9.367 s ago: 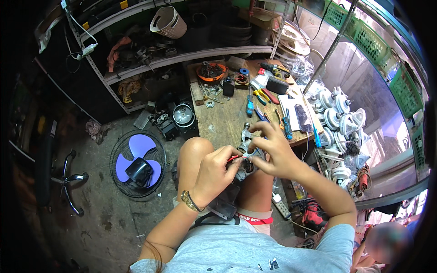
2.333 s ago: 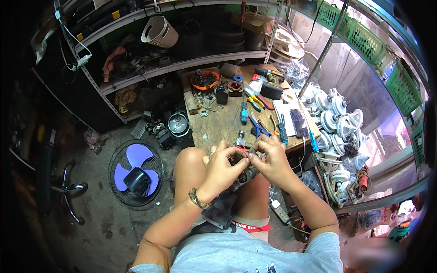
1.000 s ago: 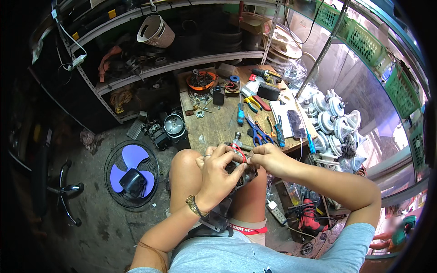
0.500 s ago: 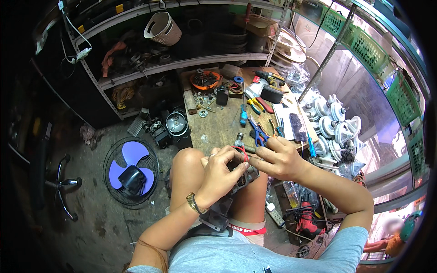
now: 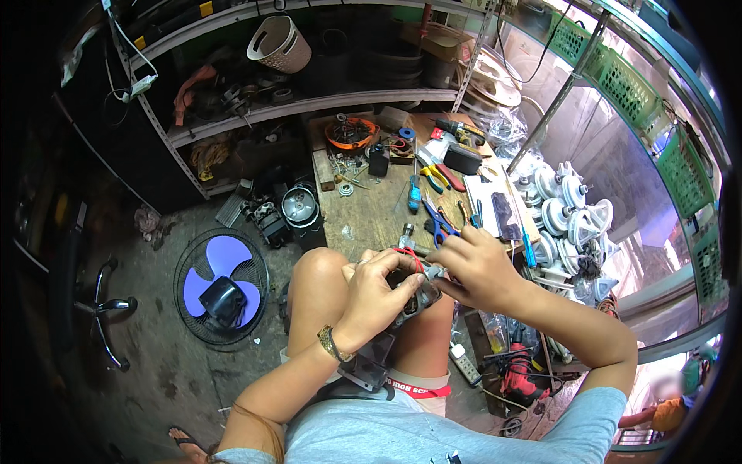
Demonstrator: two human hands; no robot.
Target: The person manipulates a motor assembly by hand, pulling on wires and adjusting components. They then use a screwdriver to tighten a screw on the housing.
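- Steadying the grey motor part (image 5: 418, 301) over the right thigh (image 5: 422, 345), near the counter (image 5: 371, 213), is advisable: left hand (image 5: 380, 288) closed on it beside the red wire (image 5: 418, 261).
- Right hand (image 5: 481, 267) curled at its right end; grip unclear.
- Probably best: work gently, without straining the wire.

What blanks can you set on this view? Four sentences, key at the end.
1. The looped wire at the left hand is coloured ____.
2. The gold band is worn on the person's ____ wrist.
3. The number of purple blades on the fan is ____.
4. The round bowl of parts on the workbench is coloured ____.

Missing words: red; left; three; orange.
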